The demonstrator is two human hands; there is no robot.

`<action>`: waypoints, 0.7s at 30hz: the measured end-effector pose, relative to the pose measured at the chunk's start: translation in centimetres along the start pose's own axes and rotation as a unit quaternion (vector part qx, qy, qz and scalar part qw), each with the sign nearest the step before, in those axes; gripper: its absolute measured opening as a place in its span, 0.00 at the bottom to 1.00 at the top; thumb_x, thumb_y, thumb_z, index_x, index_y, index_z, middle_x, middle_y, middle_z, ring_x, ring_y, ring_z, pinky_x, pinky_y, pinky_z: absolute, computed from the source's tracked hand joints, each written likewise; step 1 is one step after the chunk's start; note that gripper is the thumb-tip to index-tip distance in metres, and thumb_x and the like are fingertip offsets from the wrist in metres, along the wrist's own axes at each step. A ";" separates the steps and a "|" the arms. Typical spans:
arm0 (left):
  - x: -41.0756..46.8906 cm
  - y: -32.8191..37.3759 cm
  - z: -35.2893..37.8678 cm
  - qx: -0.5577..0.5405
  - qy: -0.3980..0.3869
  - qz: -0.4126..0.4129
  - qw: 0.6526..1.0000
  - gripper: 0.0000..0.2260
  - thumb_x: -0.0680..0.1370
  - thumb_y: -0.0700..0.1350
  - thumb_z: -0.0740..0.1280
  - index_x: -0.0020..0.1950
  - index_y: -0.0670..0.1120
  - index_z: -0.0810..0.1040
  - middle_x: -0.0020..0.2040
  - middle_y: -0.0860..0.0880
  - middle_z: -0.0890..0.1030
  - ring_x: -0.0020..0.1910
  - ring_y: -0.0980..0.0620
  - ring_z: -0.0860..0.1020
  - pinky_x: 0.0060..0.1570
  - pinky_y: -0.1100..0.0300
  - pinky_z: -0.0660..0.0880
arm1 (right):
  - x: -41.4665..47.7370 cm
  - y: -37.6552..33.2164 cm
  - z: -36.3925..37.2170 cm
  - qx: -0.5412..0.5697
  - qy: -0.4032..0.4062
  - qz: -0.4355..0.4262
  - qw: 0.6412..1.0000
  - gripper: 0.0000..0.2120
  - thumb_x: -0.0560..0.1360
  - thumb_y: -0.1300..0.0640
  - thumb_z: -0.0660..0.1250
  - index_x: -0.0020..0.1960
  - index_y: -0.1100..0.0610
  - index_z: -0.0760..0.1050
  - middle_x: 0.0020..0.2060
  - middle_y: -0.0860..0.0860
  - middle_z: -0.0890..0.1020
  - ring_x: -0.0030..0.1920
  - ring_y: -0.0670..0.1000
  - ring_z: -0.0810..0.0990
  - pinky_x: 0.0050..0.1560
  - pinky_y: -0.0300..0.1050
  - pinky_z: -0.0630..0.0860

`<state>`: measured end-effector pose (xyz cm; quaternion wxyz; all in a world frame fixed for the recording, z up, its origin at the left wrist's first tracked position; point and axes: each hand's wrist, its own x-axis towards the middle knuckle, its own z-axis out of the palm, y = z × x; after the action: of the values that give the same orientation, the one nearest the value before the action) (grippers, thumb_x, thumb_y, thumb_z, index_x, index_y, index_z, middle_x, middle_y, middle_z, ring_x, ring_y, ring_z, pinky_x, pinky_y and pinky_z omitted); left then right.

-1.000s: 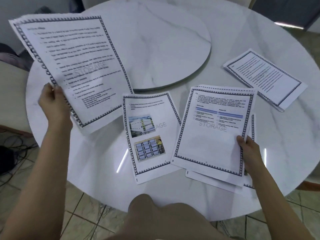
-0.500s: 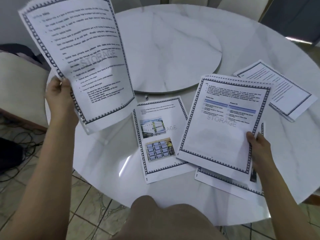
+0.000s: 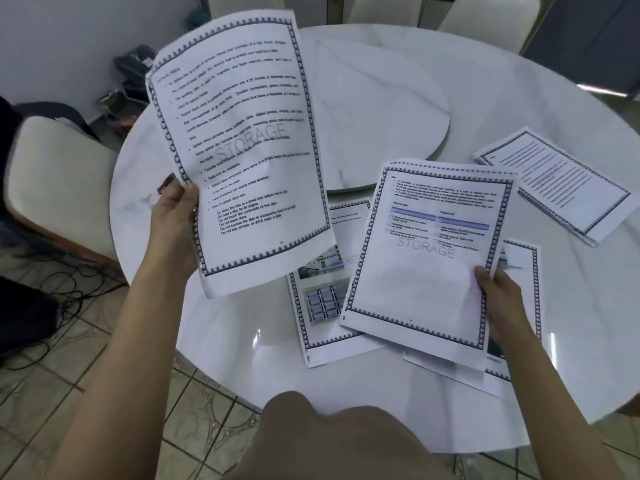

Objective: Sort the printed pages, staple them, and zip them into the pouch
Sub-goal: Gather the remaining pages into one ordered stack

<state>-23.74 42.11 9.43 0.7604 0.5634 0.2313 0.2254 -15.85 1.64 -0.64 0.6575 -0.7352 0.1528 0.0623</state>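
Observation:
My left hand (image 3: 175, 216) grips the left edge of a text page (image 3: 239, 147) with a patterned border and a grey STORAGE watermark, held up above the table. My right hand (image 3: 498, 292) pinches the right edge of a second page (image 3: 426, 271) with blue table bars, lifted slightly over another sheet (image 3: 519, 271). A page with two photos (image 3: 322, 306) lies flat between my hands, partly covered. A separate small stack of text pages (image 3: 561, 181) rests at the right. No stapler or pouch is clearly in view.
The round white marble table (image 3: 242, 358) carries a raised turntable (image 3: 381, 109) at its centre. A cream chair (image 3: 52, 181) stands at the left, more chairs at the back. Cables lie on the tiled floor at left. My knee (image 3: 329, 434) is at the bottom.
My left hand has raised its page and swung it toward the middle. My right hand has lifted its page off the sheets below.

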 end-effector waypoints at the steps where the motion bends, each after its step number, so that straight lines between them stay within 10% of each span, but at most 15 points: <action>1: -0.3 -0.1 0.2 -0.004 -0.014 -0.013 1.000 0.10 0.81 0.39 0.55 0.53 0.46 0.75 0.41 0.54 0.85 0.41 0.55 0.83 0.42 0.60 0.80 | -0.2 0.0 0.4 -0.001 -0.003 -0.002 1.000 0.14 0.80 0.57 0.58 0.64 0.57 0.71 0.56 0.55 0.77 0.54 0.55 0.76 0.59 0.49 0.72; 7: -2.0 -2.5 1.9 0.056 -0.086 -0.095 0.990 0.10 0.81 0.40 0.56 0.53 0.44 0.77 0.42 0.51 0.85 0.41 0.53 0.83 0.36 0.61 0.79 | -1.5 0.3 3.3 0.021 -0.048 0.008 0.999 0.10 0.79 0.57 0.59 0.59 0.56 0.73 0.46 0.49 0.80 0.39 0.42 0.81 0.39 0.34 0.80; 17: -4.2 -9.1 4.6 0.231 -0.138 -0.147 0.952 0.11 0.81 0.40 0.57 0.46 0.47 0.77 0.46 0.49 0.82 0.45 0.49 0.79 0.51 0.54 0.75 | -3.4 1.1 4.7 0.045 -0.104 0.056 0.992 0.09 0.79 0.56 0.59 0.58 0.51 0.73 0.52 0.52 0.81 0.50 0.51 0.81 0.51 0.48 0.79; 21: -4.2 -9.6 4.6 0.266 -0.115 -0.131 0.948 0.10 0.81 0.40 0.56 0.48 0.47 0.77 0.47 0.50 0.81 0.45 0.53 0.79 0.44 0.61 0.75 | -3.8 1.3 4.1 0.054 -0.104 0.073 0.990 0.09 0.79 0.56 0.59 0.57 0.54 0.73 0.47 0.51 0.82 0.41 0.46 0.84 0.37 0.40 0.81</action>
<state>-23.49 33.57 1.75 0.6270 0.7323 0.2654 -0.0120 -19.40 6.08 -1.26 0.7024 -0.6750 0.1396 0.1778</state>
